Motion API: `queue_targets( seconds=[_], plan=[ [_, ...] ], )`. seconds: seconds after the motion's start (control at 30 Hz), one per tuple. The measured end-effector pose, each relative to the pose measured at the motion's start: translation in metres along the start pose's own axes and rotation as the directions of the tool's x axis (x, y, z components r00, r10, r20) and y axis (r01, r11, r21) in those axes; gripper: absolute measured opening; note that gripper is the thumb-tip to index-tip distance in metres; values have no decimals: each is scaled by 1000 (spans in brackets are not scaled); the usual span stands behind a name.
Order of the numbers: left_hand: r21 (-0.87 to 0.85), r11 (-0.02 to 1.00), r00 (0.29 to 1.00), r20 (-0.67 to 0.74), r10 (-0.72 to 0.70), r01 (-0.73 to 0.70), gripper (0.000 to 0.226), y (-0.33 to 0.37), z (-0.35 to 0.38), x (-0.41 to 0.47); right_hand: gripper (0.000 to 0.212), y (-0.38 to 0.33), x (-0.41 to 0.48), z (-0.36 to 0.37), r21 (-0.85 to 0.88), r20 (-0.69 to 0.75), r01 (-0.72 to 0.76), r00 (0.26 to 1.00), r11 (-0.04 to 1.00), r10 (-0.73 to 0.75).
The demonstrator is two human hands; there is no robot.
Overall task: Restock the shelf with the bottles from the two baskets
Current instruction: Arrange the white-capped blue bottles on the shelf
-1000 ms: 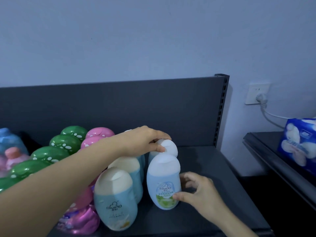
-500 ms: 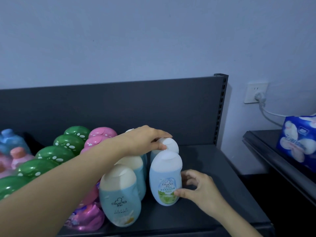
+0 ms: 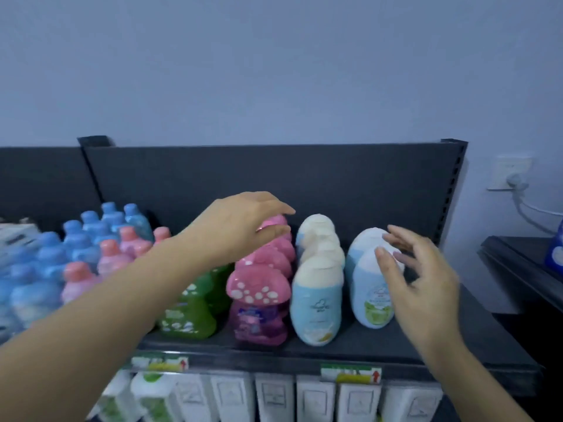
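On the dark top shelf (image 3: 457, 339) stand rows of bottles. Two blue egg-shaped bottles with white caps (image 3: 370, 287) form the rightmost row, with a row of cream-capped blue ones (image 3: 315, 300) to their left. Pink mushroom bottles (image 3: 259, 293) and green ones (image 3: 189, 315) follow further left. My left hand (image 3: 240, 226) hovers over the back pink bottles, fingers loosely bent, holding nothing. My right hand (image 3: 417, 275) is spread in front of the white-capped bottles, fingers apart, gripping nothing. No basket is in view.
Blue and pink round-capped bottles (image 3: 76, 245) crowd the shelf's left part. White packs (image 3: 274, 397) and price tags (image 3: 350, 373) sit on the shelf below. A wall socket with a plug (image 3: 511, 178) and a dark side table (image 3: 524, 269) lie to the right.
Both hands have let go of the white-capped bottles: the left one moved left over the pink row, the right one lifted and opened. The view pulled back and shifted left.
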State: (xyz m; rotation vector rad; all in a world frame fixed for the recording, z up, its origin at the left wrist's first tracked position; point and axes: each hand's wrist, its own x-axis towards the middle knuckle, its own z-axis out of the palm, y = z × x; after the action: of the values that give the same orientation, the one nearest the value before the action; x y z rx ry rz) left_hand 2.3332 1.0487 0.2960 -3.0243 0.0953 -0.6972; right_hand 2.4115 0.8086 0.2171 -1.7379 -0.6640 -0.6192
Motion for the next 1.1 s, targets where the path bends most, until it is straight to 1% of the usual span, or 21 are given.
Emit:
queue_targets(
  seconds=[0.07,0.1,0.2,0.27,0.33,0.4,0.47,0.53,0.57,0.67,0.8,0.87,1.0,1.03,1.1],
  plan=[
    [13,1000,996,-87,-19,20,41,-27,-19,-52,26,-36,-20,29,4,70,87,994,996,-87],
    [-1,999,991,-120,-51,51,44,-40,-29,-82,26,-54,-32,46,29,119,128,984,991,-130],
    [-45,974,955,-193,-225,221,45,-73,-52,-182,29,-100,-70,100,115,245,247,932,962,-269],
    [-35,937,919,-185,-349,349,45,-89,-63,-254,29,-128,-99,138,176,372,251,878,952,-301],
    [16,889,880,-151,-450,458,41,-101,-72,-322,33,-154,-129,176,221,521,233,793,947,-316],
    [115,818,826,-90,-556,563,34,-111,-81,-385,38,-177,-157,216,234,631,261,692,936,-351],
    [221,745,772,-67,-632,630,32,-119,-92,-444,42,-201,-182,252,246,719,295,583,923,-378],
    [266,656,690,-53,-722,706,36,-124,-103,-498,38,-223,-205,284,280,778,304,483,910,-401],
    [275,605,641,-56,-766,747,36,-126,-107,-523,36,-233,-216,299,310,792,304,441,901,-421],
    [277,442,480,-85,-873,853,27,-126,-115,-589,34,-263,-251,341,390,817,296,325,872,-476],
    [258,268,293,-67,-954,928,28,-131,-115,-659,34,-296,-292,393,471,828,269,193,840,-526],
    [230,199,223,-84,-971,953,24,-140,-113,-685,33,-310,-307,421,511,818,262,144,819,-557],
    [233,80,112,-125,-986,969,19,-163,-107,-727,35,-336,-332,484,572,800,244,43,783,-598],
    [231,47,81,-136,-987,972,19,-169,-105,-738,35,-344,-337,502,590,791,241,16,770,-611],
    [217,-32,0,-143,-990,976,31,-180,-102,-756,36,-361,-348,538,621,775,235,-45,748,-630]
  ],
)
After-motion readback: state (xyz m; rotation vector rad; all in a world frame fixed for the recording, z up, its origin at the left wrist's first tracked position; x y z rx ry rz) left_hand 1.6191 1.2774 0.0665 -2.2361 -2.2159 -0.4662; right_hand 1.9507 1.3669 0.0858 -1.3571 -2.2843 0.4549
